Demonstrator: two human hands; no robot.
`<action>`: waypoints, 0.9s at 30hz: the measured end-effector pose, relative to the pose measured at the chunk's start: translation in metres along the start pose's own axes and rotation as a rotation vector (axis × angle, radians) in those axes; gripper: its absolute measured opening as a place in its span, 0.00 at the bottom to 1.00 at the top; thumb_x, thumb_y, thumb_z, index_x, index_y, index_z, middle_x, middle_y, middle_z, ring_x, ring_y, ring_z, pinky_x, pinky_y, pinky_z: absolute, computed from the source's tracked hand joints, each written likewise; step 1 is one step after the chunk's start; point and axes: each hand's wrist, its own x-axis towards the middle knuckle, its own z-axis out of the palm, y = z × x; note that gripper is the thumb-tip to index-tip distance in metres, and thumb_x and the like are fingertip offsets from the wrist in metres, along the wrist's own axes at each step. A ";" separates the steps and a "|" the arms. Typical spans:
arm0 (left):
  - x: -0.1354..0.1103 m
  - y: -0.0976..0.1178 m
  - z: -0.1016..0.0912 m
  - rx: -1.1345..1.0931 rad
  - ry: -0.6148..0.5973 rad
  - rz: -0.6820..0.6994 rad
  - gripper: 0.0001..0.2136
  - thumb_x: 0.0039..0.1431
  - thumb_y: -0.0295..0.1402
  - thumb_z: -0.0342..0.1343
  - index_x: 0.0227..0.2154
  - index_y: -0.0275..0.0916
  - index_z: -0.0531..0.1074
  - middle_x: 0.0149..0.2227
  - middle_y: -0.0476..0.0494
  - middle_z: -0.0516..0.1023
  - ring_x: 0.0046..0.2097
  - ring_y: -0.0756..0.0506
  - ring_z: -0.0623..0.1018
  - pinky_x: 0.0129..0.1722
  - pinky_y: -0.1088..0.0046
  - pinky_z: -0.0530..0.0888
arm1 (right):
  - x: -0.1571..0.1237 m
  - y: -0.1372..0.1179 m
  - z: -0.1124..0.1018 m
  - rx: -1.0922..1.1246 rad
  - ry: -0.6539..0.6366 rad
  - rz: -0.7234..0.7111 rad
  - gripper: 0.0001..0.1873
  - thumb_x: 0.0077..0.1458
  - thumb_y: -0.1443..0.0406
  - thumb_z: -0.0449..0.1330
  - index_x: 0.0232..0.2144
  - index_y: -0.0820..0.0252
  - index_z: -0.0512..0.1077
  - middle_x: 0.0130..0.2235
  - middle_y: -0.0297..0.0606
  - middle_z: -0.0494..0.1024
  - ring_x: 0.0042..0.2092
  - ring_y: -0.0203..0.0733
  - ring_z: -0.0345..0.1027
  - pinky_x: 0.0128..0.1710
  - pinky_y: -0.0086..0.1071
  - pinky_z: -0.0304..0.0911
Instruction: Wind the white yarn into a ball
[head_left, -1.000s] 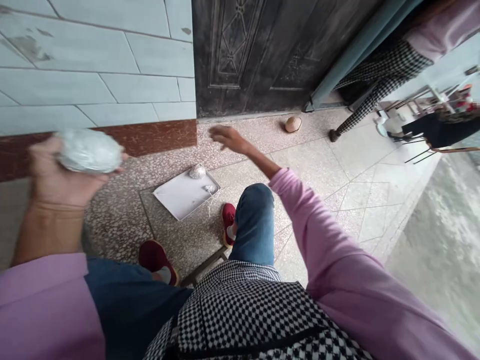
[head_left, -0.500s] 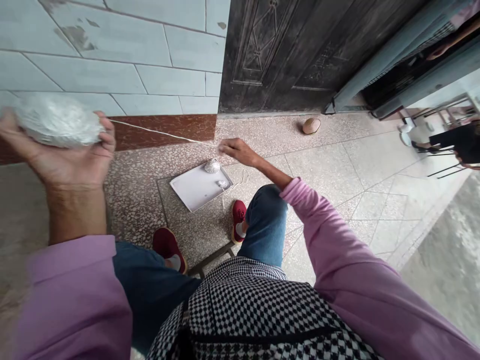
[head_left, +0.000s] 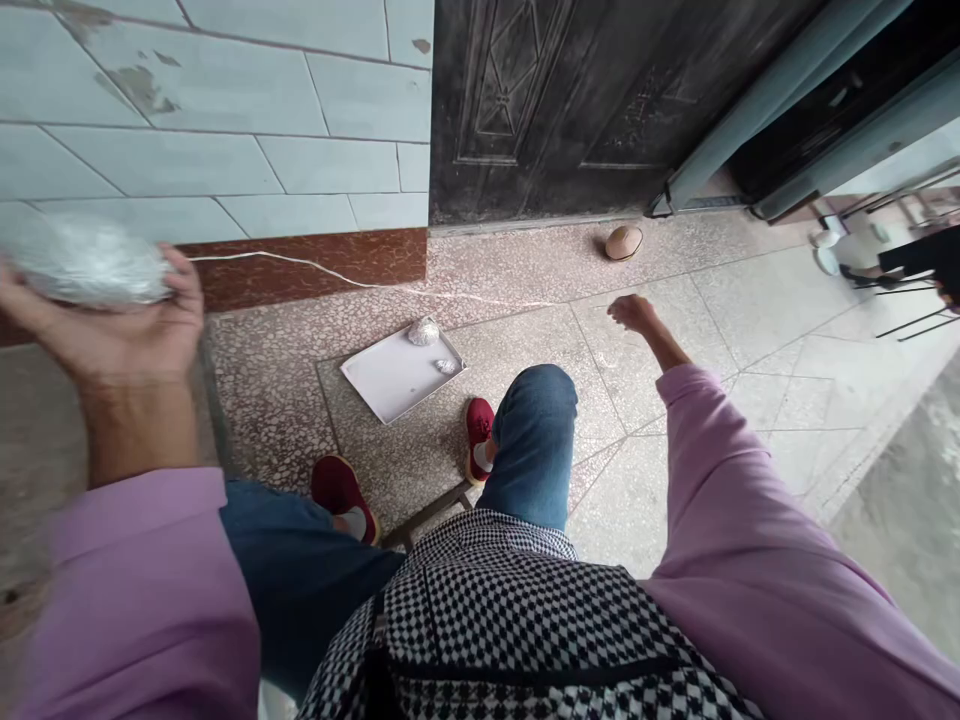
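Note:
My left hand (head_left: 139,335) is raised at the left, its palm under a large, shiny white ball of string (head_left: 90,265) and its fingers curled against the ball's side. White string (head_left: 322,268) leaves the ball in a slack wave and runs right, past the wall's base and over the floor. My right hand (head_left: 634,312) is stretched out to the right with its fingers closed. The string leads toward those fingers, though its last stretch is faint against the pale floor. Below, a white tray (head_left: 390,385) holds a small silvery-white ball (head_left: 424,331) and a smaller lump (head_left: 445,366).
A tan, rounded object (head_left: 623,243) lies on the floor by the dark door (head_left: 540,110). White tiled wall (head_left: 217,90) rises ahead on the left. My knee (head_left: 536,430) and red shoes (head_left: 341,495) are beside the tray. Another person's dark-clothed legs (head_left: 911,262) show at far right.
My right hand has moved right, away from the ball, and the string now stretches farther and hangs wavier. Loose string that lay over the tray's right edge is gone. My left hand shifted slightly left.

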 end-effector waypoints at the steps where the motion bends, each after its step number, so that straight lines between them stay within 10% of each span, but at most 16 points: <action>1: -0.008 -0.011 0.026 0.003 -0.009 -0.005 0.27 0.82 0.62 0.71 0.62 0.46 0.77 0.53 0.40 0.91 0.61 0.31 0.92 0.46 0.62 0.95 | 0.003 -0.014 0.007 0.012 -0.025 -0.037 0.15 0.92 0.58 0.78 0.70 0.58 0.87 0.70 0.52 0.87 0.66 0.60 0.88 0.69 0.55 0.90; 6: -0.019 -0.059 0.088 0.035 -0.095 -0.082 0.35 0.72 0.72 0.72 0.58 0.43 0.82 0.48 0.35 0.91 0.63 0.23 0.92 0.52 0.48 0.97 | 0.017 -0.145 0.065 0.181 -0.114 -0.379 0.16 0.85 0.78 0.68 0.61 0.60 0.93 0.72 0.51 0.91 0.75 0.57 0.84 0.81 0.50 0.80; 10: 0.008 -0.071 0.042 0.116 0.016 -0.075 0.38 0.70 0.77 0.67 0.49 0.41 0.82 0.38 0.35 0.88 0.45 0.31 0.91 0.33 0.61 0.88 | 0.011 -0.270 0.119 0.644 -0.338 -0.843 0.15 0.88 0.67 0.68 0.68 0.59 0.89 0.75 0.47 0.88 0.70 0.57 0.83 0.59 0.44 0.89; 14: 0.025 -0.075 -0.001 0.139 0.083 0.023 0.43 0.65 0.84 0.62 0.46 0.42 0.81 0.37 0.33 0.86 0.34 0.36 0.85 0.20 0.67 0.69 | -0.016 -0.350 0.160 1.001 -0.483 -0.931 0.14 0.82 0.56 0.76 0.63 0.51 0.87 0.75 0.30 0.88 0.70 0.55 0.79 0.51 0.36 0.85; 18: 0.022 -0.076 -0.006 0.105 0.042 0.043 0.46 0.62 0.86 0.63 0.48 0.41 0.81 0.42 0.31 0.88 0.33 0.38 0.86 0.18 0.68 0.70 | -0.041 -0.371 0.174 1.104 -0.640 -0.806 0.25 0.74 0.45 0.83 0.55 0.50 0.81 0.60 0.26 0.92 0.59 0.50 0.81 0.46 0.35 0.82; 22: 0.020 -0.075 -0.003 0.125 0.048 0.001 0.48 0.62 0.87 0.61 0.48 0.39 0.82 0.38 0.30 0.87 0.35 0.32 0.89 0.16 0.68 0.70 | -0.042 -0.364 0.168 1.016 -0.491 -0.752 0.37 0.78 0.33 0.81 0.41 0.53 0.73 0.38 0.28 0.80 0.45 0.45 0.71 0.44 0.35 0.69; 27: 0.014 -0.075 -0.002 0.105 0.041 0.036 0.42 0.63 0.81 0.68 0.49 0.41 0.82 0.45 0.30 0.90 0.43 0.29 0.91 0.20 0.67 0.78 | -0.036 -0.348 0.158 0.943 -0.400 -0.859 0.39 0.87 0.31 0.72 0.37 0.52 0.71 0.34 0.29 0.73 0.40 0.45 0.65 0.45 0.37 0.63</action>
